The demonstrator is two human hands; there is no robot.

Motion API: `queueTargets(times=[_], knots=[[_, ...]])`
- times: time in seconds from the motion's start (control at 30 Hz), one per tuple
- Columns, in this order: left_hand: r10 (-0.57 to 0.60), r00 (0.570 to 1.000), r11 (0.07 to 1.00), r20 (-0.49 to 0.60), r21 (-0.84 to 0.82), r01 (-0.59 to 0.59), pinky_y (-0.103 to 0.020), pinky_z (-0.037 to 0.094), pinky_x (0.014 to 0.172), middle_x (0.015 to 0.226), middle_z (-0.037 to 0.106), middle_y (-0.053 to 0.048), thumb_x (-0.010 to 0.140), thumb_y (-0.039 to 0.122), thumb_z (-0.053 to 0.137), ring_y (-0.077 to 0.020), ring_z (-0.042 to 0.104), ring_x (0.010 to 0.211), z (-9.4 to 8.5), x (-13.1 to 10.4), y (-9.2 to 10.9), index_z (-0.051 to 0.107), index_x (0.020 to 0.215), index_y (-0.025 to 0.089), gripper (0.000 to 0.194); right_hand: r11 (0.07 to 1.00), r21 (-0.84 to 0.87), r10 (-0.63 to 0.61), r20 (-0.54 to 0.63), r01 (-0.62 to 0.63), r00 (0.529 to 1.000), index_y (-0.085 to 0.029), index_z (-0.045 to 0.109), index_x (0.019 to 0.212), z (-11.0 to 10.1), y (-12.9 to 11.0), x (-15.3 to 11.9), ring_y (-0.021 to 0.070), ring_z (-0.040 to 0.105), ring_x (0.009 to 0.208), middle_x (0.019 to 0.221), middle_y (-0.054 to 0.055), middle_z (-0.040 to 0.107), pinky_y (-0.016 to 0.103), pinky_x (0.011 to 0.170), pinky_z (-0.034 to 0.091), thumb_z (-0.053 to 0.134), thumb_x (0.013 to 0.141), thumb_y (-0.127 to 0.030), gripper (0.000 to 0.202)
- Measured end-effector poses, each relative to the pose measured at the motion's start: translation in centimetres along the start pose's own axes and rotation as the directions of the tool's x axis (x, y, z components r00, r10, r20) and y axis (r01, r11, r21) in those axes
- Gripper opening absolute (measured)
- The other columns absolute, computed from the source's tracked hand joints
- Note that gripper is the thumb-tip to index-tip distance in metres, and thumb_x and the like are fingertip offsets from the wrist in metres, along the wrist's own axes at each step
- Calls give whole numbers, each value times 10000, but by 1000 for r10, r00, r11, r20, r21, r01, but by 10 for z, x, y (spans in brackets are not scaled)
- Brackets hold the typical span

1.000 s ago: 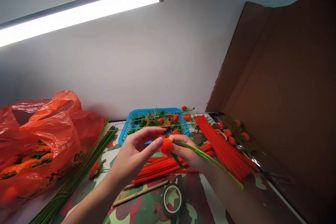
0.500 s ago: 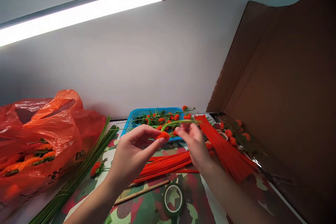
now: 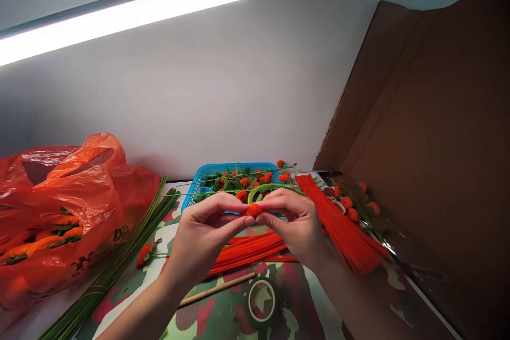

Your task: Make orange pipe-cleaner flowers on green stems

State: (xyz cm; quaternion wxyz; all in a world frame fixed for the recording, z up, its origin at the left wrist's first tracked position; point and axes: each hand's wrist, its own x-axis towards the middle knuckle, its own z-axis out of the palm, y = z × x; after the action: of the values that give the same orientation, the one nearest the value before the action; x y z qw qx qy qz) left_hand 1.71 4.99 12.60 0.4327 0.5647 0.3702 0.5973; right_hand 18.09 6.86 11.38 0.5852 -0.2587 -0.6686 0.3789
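Between the fingertips of both hands is a small orange fuzzy flower point(image 3: 254, 210), with a green fuzzy stem point(image 3: 271, 187) arching up from it and off to the right. My left hand point(image 3: 213, 223) pinches its left side between thumb and fingers. From the right, my right hand point(image 3: 297, 220) pinches the same flower. Below the hands lies a bundle of orange pipe cleaners point(image 3: 247, 252), partly covered by the wrists. A roll of green tape point(image 3: 262, 302) and a thin wooden stick point(image 3: 217, 289) rest on the camouflage-patterned cloth.
Behind the hands stands a blue basket point(image 3: 190, 191) with orange flowers and green stems. At left are an orange plastic bag point(image 3: 131, 186) and green pipe cleaners point(image 3: 119, 260). More orange pipe cleaners point(image 3: 342, 228) spread at right, beside a tall cardboard panel point(image 3: 430, 117).
My right hand has moved left and down onto the flower, and its fingers now pinch it. My left hand keeps its hold, shifted only slightly.
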Motion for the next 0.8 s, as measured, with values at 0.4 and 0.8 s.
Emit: queueTargets(times=[0.4, 0.8], knots=[[-176, 984, 984, 14, -4, 176, -231, 575, 630, 745, 718, -31, 642, 262, 806, -149, 667, 687, -1, 3, -3, 713, 793, 162, 204, 959, 181, 229, -41, -218, 973, -219, 732, 805, 4, -2, 1, 144, 650, 762, 804, 12, 683, 285, 714, 552, 710, 756, -224, 54], [-177, 983, 984, -41, -6, 177, -227, 583, 669, 778, 752, -28, 669, 287, 788, -165, 701, 729, 3, 3, -11, 738, 803, 178, 180, 906, 168, 406, -85, -389, 910, -189, 705, 842, 9, 3, -2, 164, 667, 745, 800, 28, 716, 254, 584, 538, 723, 740, -332, 176]])
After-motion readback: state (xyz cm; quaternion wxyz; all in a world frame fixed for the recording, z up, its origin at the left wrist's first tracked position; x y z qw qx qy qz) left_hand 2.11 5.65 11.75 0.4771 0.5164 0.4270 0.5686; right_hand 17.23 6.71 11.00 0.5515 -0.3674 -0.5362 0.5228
